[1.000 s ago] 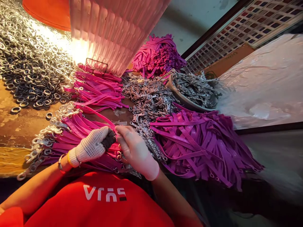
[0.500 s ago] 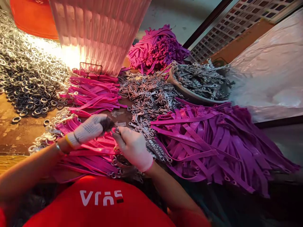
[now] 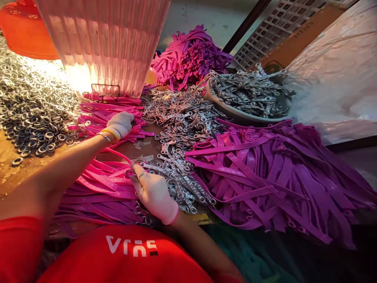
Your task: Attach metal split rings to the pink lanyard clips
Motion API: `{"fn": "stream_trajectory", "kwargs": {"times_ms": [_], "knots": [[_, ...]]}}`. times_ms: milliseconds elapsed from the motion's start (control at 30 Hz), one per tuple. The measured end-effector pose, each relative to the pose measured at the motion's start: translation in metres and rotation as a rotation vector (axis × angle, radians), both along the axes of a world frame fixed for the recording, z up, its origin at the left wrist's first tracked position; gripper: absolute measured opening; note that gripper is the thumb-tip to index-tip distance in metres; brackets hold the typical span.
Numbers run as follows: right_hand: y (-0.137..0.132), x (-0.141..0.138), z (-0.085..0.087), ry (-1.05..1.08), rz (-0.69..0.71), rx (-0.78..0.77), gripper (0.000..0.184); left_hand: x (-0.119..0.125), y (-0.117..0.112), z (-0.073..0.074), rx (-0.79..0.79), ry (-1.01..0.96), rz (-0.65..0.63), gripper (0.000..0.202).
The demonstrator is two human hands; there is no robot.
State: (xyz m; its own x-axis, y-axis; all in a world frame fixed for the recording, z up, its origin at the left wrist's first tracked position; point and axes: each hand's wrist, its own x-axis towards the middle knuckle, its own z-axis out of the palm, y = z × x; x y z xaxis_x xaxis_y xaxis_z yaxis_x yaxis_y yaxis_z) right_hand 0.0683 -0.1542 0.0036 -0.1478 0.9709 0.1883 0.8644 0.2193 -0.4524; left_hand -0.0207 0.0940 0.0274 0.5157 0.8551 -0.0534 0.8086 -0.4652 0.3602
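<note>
Well, from the head view, my gloved right hand [image 3: 157, 194] pinches one flat pink strap [image 3: 119, 153] between thumb and fingers, over the lower strap bundle [image 3: 103, 190] by the near edge of the worn wooden counter [image 3: 8, 182]. My left hand [image 3: 120, 124], in dotted knit, curls over the upper strap bundle [image 3: 98, 114]; I can't tell whether its fingers grip anything. Uncountable round metal rings [image 3: 35, 118] fill the left side. Silvery clips [image 3: 182, 114] heap mid-counter and in one round basin [image 3: 240, 116]. Two purple strap piles lie near [image 3: 259, 177] and far [image 3: 191, 59].
</note>
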Motion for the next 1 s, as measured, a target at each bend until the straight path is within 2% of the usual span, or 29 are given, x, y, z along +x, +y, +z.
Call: {"fn": "stream_trajectory", "kwargs": {"times_ms": [67, 133, 200, 267, 333, 433, 500, 633, 667, 700, 767, 867, 933, 1000], "knots": [[0.003, 0.005, 0.004, 0.091, -0.054, 0.001, 0.038, -0.019, -0.021, 0.016, -0.037, -0.058, -0.031, 0.024], [0.008, 0.009, 0.008, 0.174, -0.058, 0.048, 0.034, -0.044, -0.053, 0.032, -0.184, -0.169, -0.056, 0.030], [0.011, 0.007, 0.012, 0.229, -0.026, 0.108, 0.032, -0.069, -0.090, 0.043, -0.530, -0.469, -0.045, 0.030], [0.012, 0.002, 0.016, 0.240, 0.001, 0.132, 0.033, -0.089, -0.126, 0.046, -0.689, -0.650, 0.014, 0.026], [0.010, -0.007, 0.019, 0.194, 0.017, 0.123, 0.034, -0.102, -0.156, 0.044, -0.731, -0.716, 0.064, 0.027], [0.004, -0.019, 0.024, 0.033, 0.025, 0.111, 0.034, -0.111, -0.182, 0.037, -0.730, -0.731, 0.081, 0.029], [-0.001, -0.024, 0.026, -0.093, 0.023, 0.116, 0.033, -0.113, -0.191, 0.030, -0.662, -0.699, 0.057, 0.029], [-0.009, -0.028, 0.022, -0.250, 0.029, 0.109, 0.031, -0.114, -0.201, 0.010, -0.279, -0.527, -0.098, 0.017], [-0.011, -0.028, 0.021, -0.266, 0.022, 0.101, 0.030, -0.115, -0.202, 0.004, -0.228, -0.496, -0.137, 0.015], [-0.012, -0.029, 0.019, -0.274, 0.011, 0.092, 0.030, -0.116, -0.203, -0.002, -0.224, -0.486, -0.167, 0.013], [-0.015, -0.030, 0.019, -0.273, -0.012, 0.064, 0.029, -0.118, -0.205, -0.010, -0.320, -0.526, -0.190, 0.015], [-0.020, -0.031, 0.026, -0.230, 0.018, -0.003, 0.035, -0.122, -0.209, -0.014, -0.457, -0.631, -0.103, 0.027], [-0.021, -0.031, 0.033, -0.229, 0.055, -0.077, 0.047, -0.123, -0.213, -0.015, -0.413, -0.655, -0.044, 0.032], [-0.021, -0.031, 0.038, -0.269, 0.056, -0.159, 0.051, -0.122, -0.218, -0.019, -0.301, -0.643, -0.035, 0.030]]}}
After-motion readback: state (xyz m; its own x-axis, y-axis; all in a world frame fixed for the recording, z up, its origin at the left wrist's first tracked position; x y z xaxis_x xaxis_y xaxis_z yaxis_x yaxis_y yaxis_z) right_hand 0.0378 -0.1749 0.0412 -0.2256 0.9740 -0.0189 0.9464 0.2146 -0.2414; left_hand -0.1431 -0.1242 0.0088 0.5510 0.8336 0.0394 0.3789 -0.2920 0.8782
